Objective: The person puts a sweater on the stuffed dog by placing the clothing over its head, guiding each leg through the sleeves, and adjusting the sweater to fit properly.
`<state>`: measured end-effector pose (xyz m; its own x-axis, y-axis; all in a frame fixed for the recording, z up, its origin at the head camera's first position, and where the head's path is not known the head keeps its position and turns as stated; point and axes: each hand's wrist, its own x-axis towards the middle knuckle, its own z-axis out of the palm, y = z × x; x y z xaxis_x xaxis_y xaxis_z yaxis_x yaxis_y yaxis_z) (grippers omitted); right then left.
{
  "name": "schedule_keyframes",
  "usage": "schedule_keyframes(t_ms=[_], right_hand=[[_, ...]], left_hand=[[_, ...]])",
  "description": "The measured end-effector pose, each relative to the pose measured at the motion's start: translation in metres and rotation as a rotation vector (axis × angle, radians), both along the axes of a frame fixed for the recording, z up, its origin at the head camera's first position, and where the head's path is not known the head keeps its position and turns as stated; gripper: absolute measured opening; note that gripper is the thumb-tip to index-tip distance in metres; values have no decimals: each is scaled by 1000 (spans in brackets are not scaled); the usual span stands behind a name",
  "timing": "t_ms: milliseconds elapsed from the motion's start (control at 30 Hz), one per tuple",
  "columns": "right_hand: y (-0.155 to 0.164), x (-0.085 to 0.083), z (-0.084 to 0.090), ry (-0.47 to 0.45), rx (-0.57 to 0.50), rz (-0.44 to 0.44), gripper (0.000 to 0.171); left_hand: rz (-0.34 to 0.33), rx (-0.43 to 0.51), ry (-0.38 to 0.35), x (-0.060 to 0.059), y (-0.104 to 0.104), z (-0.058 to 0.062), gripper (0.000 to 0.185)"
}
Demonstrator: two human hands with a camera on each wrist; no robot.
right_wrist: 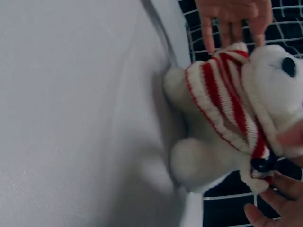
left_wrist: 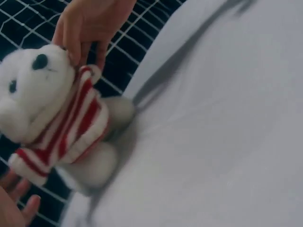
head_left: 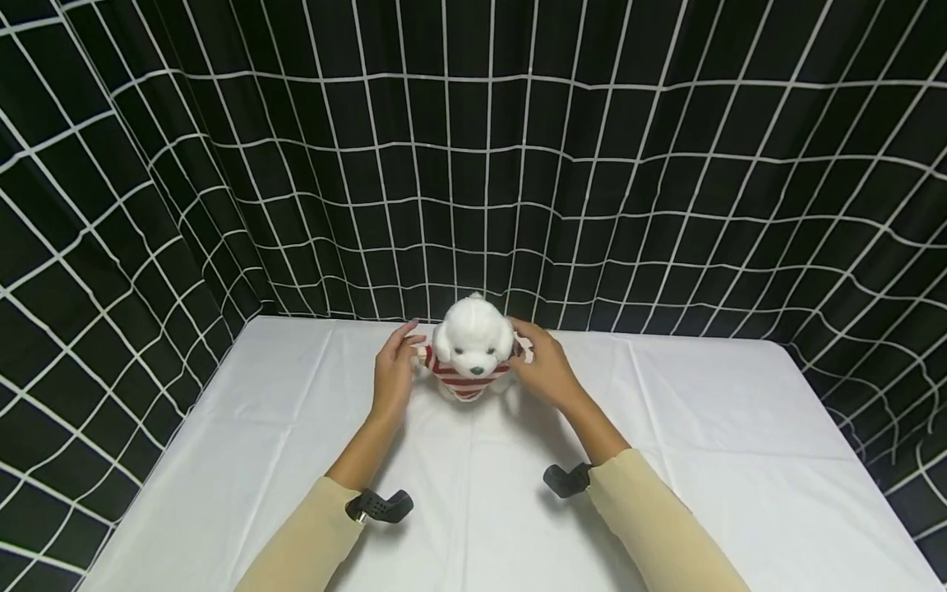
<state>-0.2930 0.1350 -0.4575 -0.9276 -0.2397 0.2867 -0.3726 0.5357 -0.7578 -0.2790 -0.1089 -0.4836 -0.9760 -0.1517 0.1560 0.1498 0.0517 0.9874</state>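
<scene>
A white plush dog (head_left: 473, 330) in a red-and-white striped sweater (head_left: 468, 383) sits upright on the white table, facing me. My left hand (head_left: 394, 370) is beside the sleeve on the left, its fingers loosely spread; in the right wrist view those fingers (right_wrist: 223, 33) hang straight at the sweater's edge. On the other side, my right hand (head_left: 546, 362) is around the dog's sleeve and ear in a loose curve. The right wrist view puts that thumb near the neck and the fingers below the sleeve, where a dark blue patch (right_wrist: 263, 163) shows.
White cloth with fold creases covers the table (head_left: 473, 510). Behind it and along both sides hangs a black curtain (head_left: 503, 181) with a white grid. A dark wrist camera (head_left: 381, 506) is on the left wrist, another (head_left: 566, 480) on the right.
</scene>
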Motion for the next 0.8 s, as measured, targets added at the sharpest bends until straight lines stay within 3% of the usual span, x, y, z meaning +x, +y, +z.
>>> schedule_keyframes(t_ms=[100,200,300,533,800], right_hand=[[1,4,5,-17,-1,79,62],[0,4,4,-32,6,85,61],[-1,2,-3,-12,16,29,53],[-7,0,-15,33,24,-76,36],[-2,2,-13,67,-18,-32,39]], left_hand=[[-94,-199,122,3,-6,10,50],[-178,-400,136,4,-9,12,58],[-200,-506,131,2,-8,8,63],[-196,-548,185,-6,0,-8,52],[-137,-500,264,-6,7,-6,56]])
